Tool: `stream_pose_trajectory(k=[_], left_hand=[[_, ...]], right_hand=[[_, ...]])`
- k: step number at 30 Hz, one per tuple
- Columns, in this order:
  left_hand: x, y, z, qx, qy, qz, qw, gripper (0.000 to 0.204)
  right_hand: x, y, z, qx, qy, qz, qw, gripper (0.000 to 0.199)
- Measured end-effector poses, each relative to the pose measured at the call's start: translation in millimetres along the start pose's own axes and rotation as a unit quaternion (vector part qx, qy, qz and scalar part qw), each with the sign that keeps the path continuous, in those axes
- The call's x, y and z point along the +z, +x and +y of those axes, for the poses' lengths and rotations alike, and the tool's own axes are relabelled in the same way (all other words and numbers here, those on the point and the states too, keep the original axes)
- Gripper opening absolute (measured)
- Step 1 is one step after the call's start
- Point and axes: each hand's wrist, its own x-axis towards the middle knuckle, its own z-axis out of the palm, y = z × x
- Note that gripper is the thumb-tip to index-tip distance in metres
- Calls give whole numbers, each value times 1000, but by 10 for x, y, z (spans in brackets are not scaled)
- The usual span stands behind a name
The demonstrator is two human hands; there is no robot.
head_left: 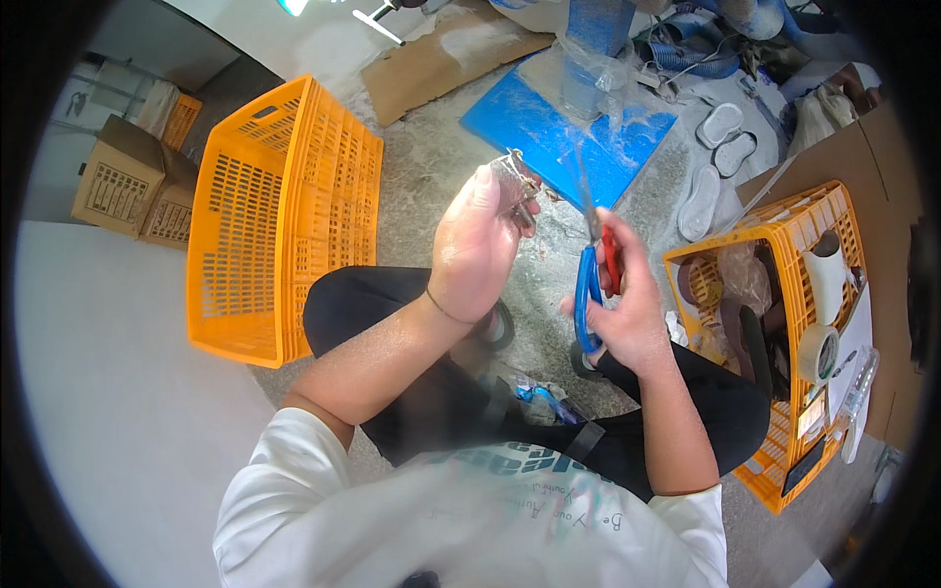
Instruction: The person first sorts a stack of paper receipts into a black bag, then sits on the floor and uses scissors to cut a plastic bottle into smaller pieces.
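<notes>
My right hand [635, 318] grips a pair of scissors [588, 304] with blue and red handles. Their thin blades point away from me and look blurred against the blue plate behind. My left hand [475, 245] is raised to the left of the blades, fingers curled around a small dark, greyish piece with ragged pale strands [520, 181] along its upper edge. What kind of thing it is I cannot make out. The scissors and this piece are apart. White dust speckles both my hands and forearms.
A tall orange plastic crate [294, 235] stands left. At right, another orange crate [784, 235] carries a tape roll [817, 354], a phone [804, 466] and loose items. Ahead lies a dusty blue base plate [618, 157], with cardboard [441, 64] behind it and white shoe-shaped pieces [699, 203] beside it.
</notes>
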Motion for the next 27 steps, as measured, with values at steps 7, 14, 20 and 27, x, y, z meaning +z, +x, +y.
stream_pose_trajectory(k=[7,14,20,27], left_hand=[[50,-24,-55,17,66,-14,998,41],[87,-109,-162,28,153,9,988,44],[-8,-120,-172,27,230,-9,973,48],[49,-147,-264,68,222,1,973,46]], right_hand=[[106,-37,-175,-16,-169,-4,986,100],[25,-8,-272,12,-208,-35,978,83],[-28,-18,-300,-9,-222,-24,975,78],[58,-18,-212,-28,-231,21,972,60]])
